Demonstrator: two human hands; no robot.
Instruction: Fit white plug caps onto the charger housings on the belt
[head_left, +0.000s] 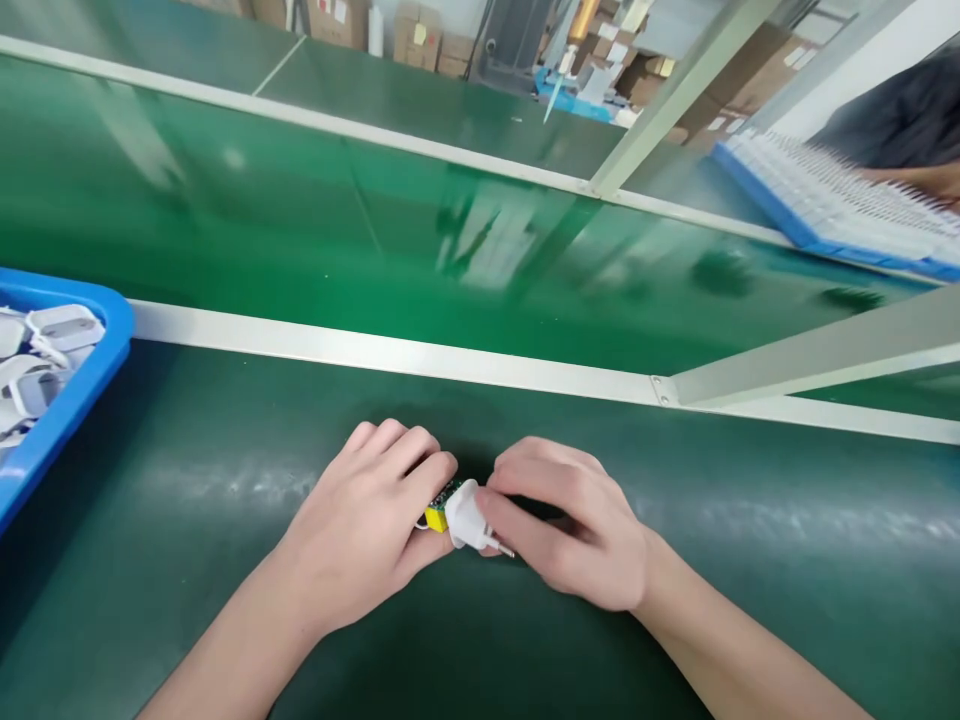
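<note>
Between my hands, just above the green work surface, is a white two-pin plug piece, its metal pins pointing right and toward me. A small circuit board with a yellow block-shaped part adjoins its left side. My left hand is closed around the circuit board, hiding most of it. My right hand pinches the plug piece from the right, thumb and fingers bent against it near the pins. A bit of white wire shows by the left fingers.
At the left edge stands a blue bin holding several white plastic housings. A pale metal rail and a post border the work surface. Beyond the green belt, a blue tray of white parts sits near another person's hand.
</note>
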